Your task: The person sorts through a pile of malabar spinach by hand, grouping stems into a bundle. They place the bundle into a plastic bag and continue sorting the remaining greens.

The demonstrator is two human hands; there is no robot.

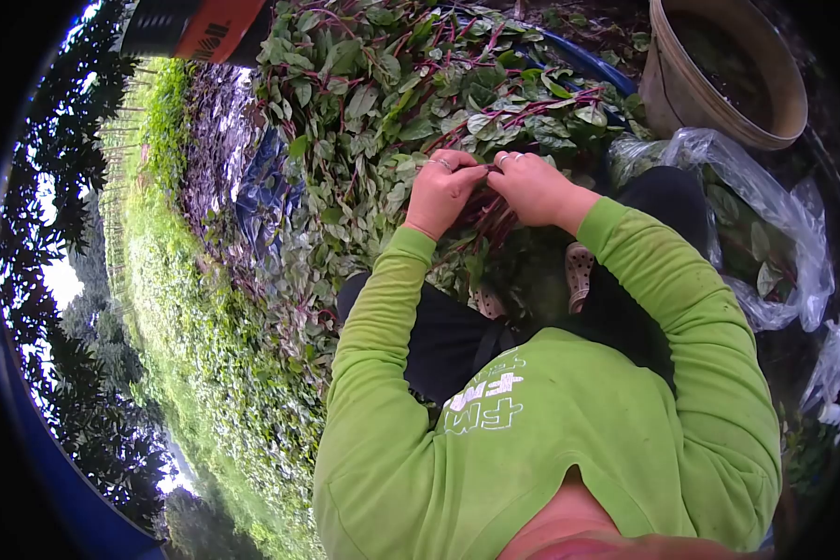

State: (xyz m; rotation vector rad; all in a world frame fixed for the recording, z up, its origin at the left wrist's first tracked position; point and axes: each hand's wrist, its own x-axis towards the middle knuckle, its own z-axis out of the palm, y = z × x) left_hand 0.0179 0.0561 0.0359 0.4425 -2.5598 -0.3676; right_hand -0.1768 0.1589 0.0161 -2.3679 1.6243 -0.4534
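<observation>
My left hand (440,194) and my right hand (538,189) meet at the near edge of a large heap of red-stemmed leafy greens (345,121). Both have their fingers closed, thumbs and fingertips almost touching. A bunch of dark red stems (491,217) shows just beneath and between them, and the fingers pinch at its upper part. Exactly what lies between the fingertips is partly hidden. Each hand wears a ring.
At the upper right stands a pale bucket (658,89). Below it lies a clear plastic bag (793,243) with leaves inside. A dark drum with an orange band (219,28) is at the top left. My clogs (580,271) are close under the hands.
</observation>
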